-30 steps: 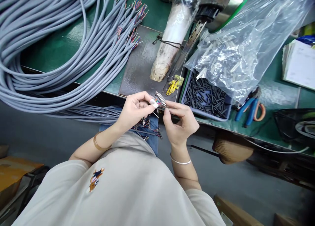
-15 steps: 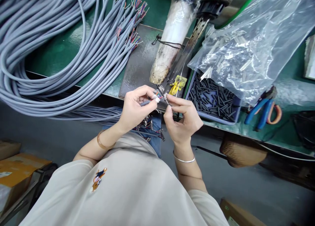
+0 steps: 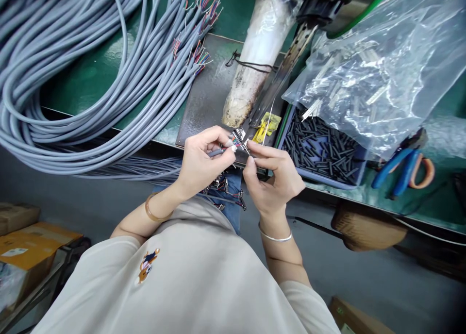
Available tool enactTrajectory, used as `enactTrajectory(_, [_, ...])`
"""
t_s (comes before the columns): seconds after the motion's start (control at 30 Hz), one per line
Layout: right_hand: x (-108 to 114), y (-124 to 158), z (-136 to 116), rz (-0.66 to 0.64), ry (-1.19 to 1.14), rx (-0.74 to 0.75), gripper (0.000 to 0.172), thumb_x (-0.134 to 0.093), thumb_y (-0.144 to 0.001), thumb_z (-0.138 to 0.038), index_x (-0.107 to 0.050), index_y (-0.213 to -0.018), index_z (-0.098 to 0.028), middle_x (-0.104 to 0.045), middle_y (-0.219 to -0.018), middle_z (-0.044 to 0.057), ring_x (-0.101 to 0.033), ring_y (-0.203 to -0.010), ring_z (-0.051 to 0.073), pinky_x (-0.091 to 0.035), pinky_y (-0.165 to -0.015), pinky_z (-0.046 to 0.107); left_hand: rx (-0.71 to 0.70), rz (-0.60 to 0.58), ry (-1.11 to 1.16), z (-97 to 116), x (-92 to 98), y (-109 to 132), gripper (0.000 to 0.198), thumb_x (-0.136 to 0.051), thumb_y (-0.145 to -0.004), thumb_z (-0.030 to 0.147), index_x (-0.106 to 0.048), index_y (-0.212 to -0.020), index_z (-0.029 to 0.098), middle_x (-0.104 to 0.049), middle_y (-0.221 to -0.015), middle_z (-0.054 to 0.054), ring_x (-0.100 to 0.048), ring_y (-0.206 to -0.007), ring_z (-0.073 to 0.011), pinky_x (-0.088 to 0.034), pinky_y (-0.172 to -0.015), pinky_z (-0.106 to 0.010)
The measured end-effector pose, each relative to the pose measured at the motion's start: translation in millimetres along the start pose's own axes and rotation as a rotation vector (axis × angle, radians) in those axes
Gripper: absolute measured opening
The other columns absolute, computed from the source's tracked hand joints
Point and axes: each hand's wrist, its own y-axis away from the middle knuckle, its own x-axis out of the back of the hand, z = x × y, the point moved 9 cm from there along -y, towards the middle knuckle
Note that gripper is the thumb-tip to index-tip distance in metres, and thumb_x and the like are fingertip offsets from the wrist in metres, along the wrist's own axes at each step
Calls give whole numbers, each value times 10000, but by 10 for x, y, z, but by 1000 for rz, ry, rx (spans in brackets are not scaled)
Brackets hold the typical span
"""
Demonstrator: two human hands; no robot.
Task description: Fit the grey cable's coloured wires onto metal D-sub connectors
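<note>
Head view: the clock face is centred on the one held connector (image 3: 239,133), near the bench edge, with coloured wires (image 3: 236,141) at its near side.
Left hand (image 3: 200,157): one, at 8 o'clock; thumb and forefinger pinch the wired end of one gray cable (image 3: 215,152), just beside the connector.
Right hand (image 3: 274,178): one, between 4 and 5 o'clock; thumb and forefinger close on one thin piece (image 3: 248,151), its kind too small to tell, reaching toward the connector.
Bracelets: two, a tan band (image 3: 152,210) on the left wrist, a silver bangle (image 3: 275,237) on the right.
Lap: several wired connectors (image 3: 242,200) at 6 o'clock, overlapping, exact count unclear.
Cable bundle (image 3: 120,125): one large heap at 10 o'clock, many gray cables, too many to count, coloured wire ends bared.
Board (image 3: 204,101): one dark plate, under one white wrapped tube (image 3: 251,57) at 12 o'clock; yellow pieces (image 3: 267,125) lie near 3 o'clock, number uncertain.
Tray (image 3: 329,181): one, blue, at 3 o'clock, holding uncounted black sleeves (image 3: 313,147).
Plastic bag (image 3: 407,57): one, clear, between 2 and 3 o'clock, partly over the tray.
Pliers (image 3: 405,176): one pair, blue and orange handles, beyond the tray at 3 o'clock.
</note>
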Motion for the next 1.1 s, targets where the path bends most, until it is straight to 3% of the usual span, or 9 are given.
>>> enactTrajectory(0.23, [35,-60,-59,10,38,23,190,-715,-859,-89,-606,-923,-232,-801,-1070,45,-782,-911,175,-648,-777,303,-44,39,-32,73,10,12,123,-668,-717,72,-582,-670,145,-638,-763,6,-504,-580,-29,-390,-510,-130])
enactTrajectory(0.43, [-29,-45,-132,-101,113,87,196,-700,-857,-81,-580,-865,-234,-800,-1112,70,-784,-904,167,-639,-743,269,22,6,-43,-20,15,19,110,-647,-711,71,-582,-673,151,-638,-740,6,-533,-607,-44,-419,-532,-141])
enactTrajectory(0.57, [-9,-21,-140,-73,119,93,193,-708,-854,-82,-585,-865,-231,-809,-1085,64,-785,-886,156,-628,-719,246,62,-15,-37,-50,8,47,95,-659,-719,89,-590,-687,146,-648,-759,0,-498,-575,-30,-381,-506,-146])
enactTrajectory(0.7, [22,-3,35,-64,-39,-106,150,-703,-871,-98,-621,-893,-222,-809,-1022,36,-784,-894,161,-638,-756,269,140,-45,21,-103,4,105,84,-710,-778,148,-629,-801,148,-598,-713,23,-421,-515,-16,-341,-472,-153])
enactTrajectory(0.8, [59,31,164,-66,-148,-269,116,-698,-893,-130,-634,-883,-226,-795,-929,5,-777,-837,158,-629,-685,269,191,-125,98,-157,-48,157,123,-739,-830,234,-654,-832,145,-603,-716,13,-436,-525,-24,-365,-481,-159])
enactTrajectory(0.87, [109,25,116,-49,-129,-230,124,-713,-886,-134,-634,-872,-228,-795,-936,8,-771,-813,157,-610,-640,264,216,-178,139,-187,-88,187,166,-755,-833,276,-663,-831,139,-633,-758,-7,-478,-547,-34,-395,-497,-166])
enactTrajectory(1.0, [40,31,-73,-141,-9,-32,156,-727,-877,-108,-631,-892,-230,-789,-950,8,-752,-790,131,-584,-628,241,249,-212,161,-236,-115,228,197,-757,-833,304,-656,-846,135,-608,-721,3,-463,-515,-34,-371,-472,-177])
enactTrajectory(1.1, [116,58,2,-25,-26,-80,160,-709,-887,-99,-620,-902,-231,-750,-864,-15,-729,-750,128,-592,-656,263,249,-197,143,-249,-91,245,175,-746,-836,288,-650,-844,142,-577,-688,17,-454,-512,-35,-362,-477,-180])
